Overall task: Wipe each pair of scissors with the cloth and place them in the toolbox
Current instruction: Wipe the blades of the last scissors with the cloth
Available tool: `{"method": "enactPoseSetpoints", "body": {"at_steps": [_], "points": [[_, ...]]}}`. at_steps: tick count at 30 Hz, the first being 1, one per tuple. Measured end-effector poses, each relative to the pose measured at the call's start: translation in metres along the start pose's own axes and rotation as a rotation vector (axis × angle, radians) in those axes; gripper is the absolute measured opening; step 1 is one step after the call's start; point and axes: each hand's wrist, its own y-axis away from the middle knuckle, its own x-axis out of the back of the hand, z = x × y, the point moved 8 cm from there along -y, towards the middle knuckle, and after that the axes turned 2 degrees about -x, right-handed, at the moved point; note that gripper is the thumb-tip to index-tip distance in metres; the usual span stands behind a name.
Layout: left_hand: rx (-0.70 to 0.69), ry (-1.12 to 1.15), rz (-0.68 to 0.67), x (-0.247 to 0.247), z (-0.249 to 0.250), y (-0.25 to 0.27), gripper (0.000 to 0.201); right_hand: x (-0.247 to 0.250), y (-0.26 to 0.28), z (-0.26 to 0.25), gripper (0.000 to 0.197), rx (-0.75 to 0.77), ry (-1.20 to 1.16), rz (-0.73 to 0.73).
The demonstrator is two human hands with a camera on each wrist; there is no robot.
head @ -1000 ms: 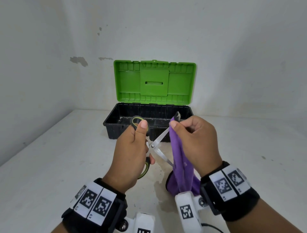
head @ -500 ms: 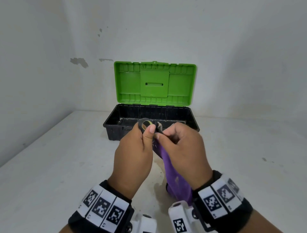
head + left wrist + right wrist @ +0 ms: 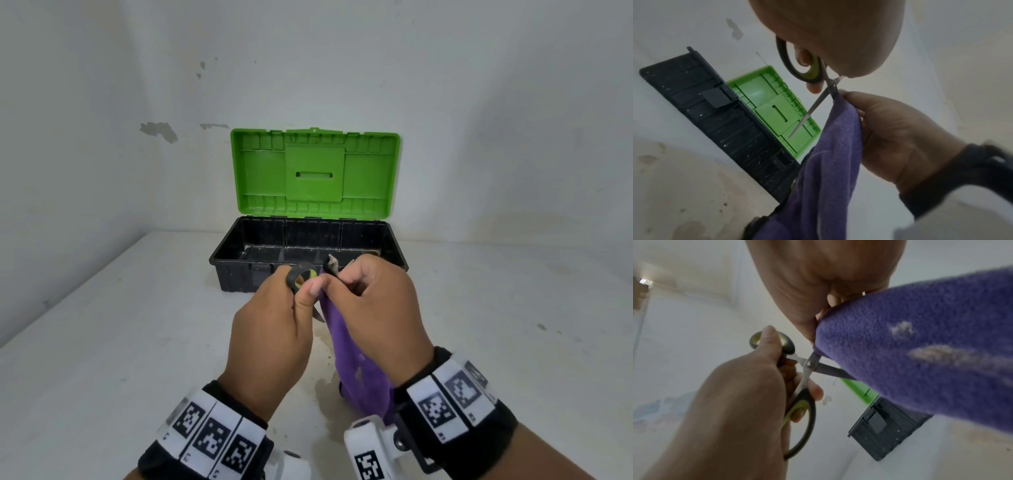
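Observation:
My left hand [image 3: 274, 329] grips the black-and-yellow handles of a pair of scissors [image 3: 301, 278], blades spread apart. In the left wrist view one bare blade [image 3: 807, 113] points away toward the toolbox. My right hand [image 3: 373, 308] pinches the purple cloth [image 3: 356, 363] round the other blade near the pivot [image 3: 810, 364]; the cloth hangs down toward the table. Behind both hands stands the toolbox [image 3: 239, 270], black with its green lid [image 3: 315, 174] upright and open. Most of the scissors are hidden by the hands in the head view.
The white table [image 3: 102, 342] runs into a corner of white walls [image 3: 85, 120] at the left and back. Brownish stains [image 3: 325, 346] mark the table below the hands. The toolbox sits against the back wall, its front latch [image 3: 715, 97] facing me.
Both hands rose slightly and came together. The right hand slid the cloth along the blade from its tip toward the pivot, next to the left thumb.

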Motion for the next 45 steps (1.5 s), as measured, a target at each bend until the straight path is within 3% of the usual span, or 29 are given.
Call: {"method": "enactPoseSetpoints", "body": {"at_steps": [3, 9, 12, 16, 21, 23, 25, 31, 34, 38, 45], "points": [[-0.018, -0.021, -0.005, -0.002, 0.003, 0.002, 0.047, 0.01, -0.009, 0.01, 0.029, -0.033, 0.0, 0.065], [-0.065, -0.051, 0.009, -0.001, 0.007, 0.0, 0.054, 0.014, -0.006, 0.008, 0.029, -0.018, 0.002, 0.057], [-0.065, -0.054, 0.012, -0.001, 0.008, 0.001, 0.054, 0.021, -0.016, 0.017, 0.029, -0.062, 0.004, 0.107], [-0.083, -0.046, 0.051, 0.003, 0.009, 0.0, 0.047, 0.016, -0.006, 0.01, 0.028, -0.019, -0.02, 0.07], [-0.117, -0.068, 0.045, 0.003, 0.015, 0.001, 0.058, 0.024, -0.013, 0.014, 0.031, -0.053, -0.034, 0.144], [-0.112, -0.06, 0.054, 0.006, 0.014, 0.0, 0.058, 0.018, -0.006, 0.006, 0.031, -0.025, -0.042, 0.105], [-0.12, -0.06, 0.049, 0.008, 0.015, 0.0, 0.056, 0.012, -0.001, 0.0, 0.03, 0.0, -0.048, 0.062], [-0.094, -0.058, 0.028, 0.007, 0.01, 0.005, 0.035, 0.024, -0.019, 0.014, 0.029, -0.023, 0.011, 0.111], [0.015, 0.034, 0.028, 0.011, 0.002, 0.005, 0.034, 0.036, -0.026, 0.025, 0.029, -0.058, 0.025, 0.128], [0.316, 0.355, 0.048, 0.018, -0.012, 0.002, 0.043, 0.055, -0.027, 0.03, 0.025, -0.013, -0.105, 0.146], [0.804, 0.793, -0.069, -0.007, -0.032, 0.008, 0.042, 0.043, -0.002, -0.008, 0.016, 0.236, -0.202, -0.059]]}}
